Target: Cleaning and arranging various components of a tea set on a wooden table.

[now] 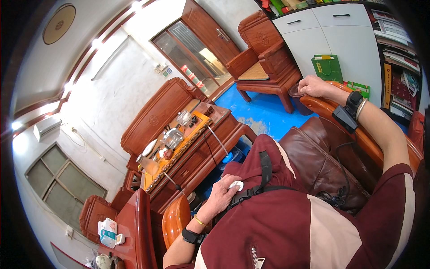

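Observation:
My left hand rests on my lap with a crumpled white tissue between its thumb and fingers. Beside it lies a black strap with a buckle across my dark red clothing. On the right, my right hand lies loosely curled on the end of the wooden armrest; whether anything is inside it cannot be seen. Both wrists wear black bands, and a dark device sits at the right one. The brown leather seat is under me.
A carved wooden tea table holds a tray with glass pots and cups. A desk with a tissue pack stands lower left. A wooden armchair, a bin and a white cabinet are ahead.

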